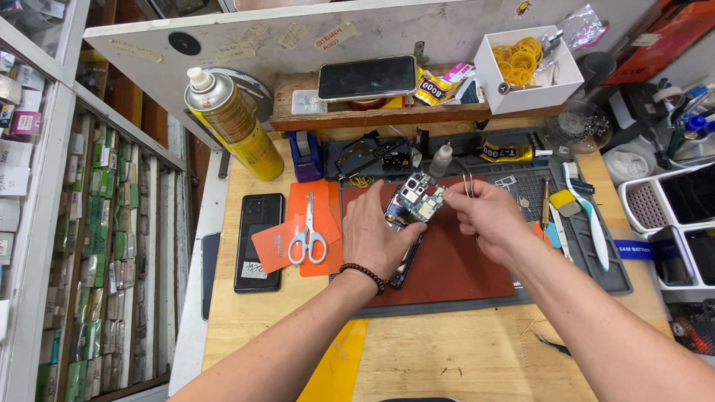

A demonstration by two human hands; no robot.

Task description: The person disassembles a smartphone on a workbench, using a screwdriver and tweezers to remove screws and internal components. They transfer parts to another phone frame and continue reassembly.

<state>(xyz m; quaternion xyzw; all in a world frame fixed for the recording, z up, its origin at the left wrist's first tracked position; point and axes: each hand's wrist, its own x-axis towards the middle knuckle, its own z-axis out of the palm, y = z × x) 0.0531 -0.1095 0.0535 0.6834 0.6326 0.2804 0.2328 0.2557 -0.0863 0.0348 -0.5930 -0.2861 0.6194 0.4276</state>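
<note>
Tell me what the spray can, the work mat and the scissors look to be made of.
Spray can: apparently metal, glossy gold-yellow with bright reflections, white plastic-looking nozzle. Work mat: likely rubber or silicone, matte red-brown centre with a grey moulded border of small compartments. Scissors: shiny steel-looking blades, pale blue handles that seem plastic.

Wooden workbench, grey mat, black phone, spray can

Lower half of the opened phone behind the left hand
</note>
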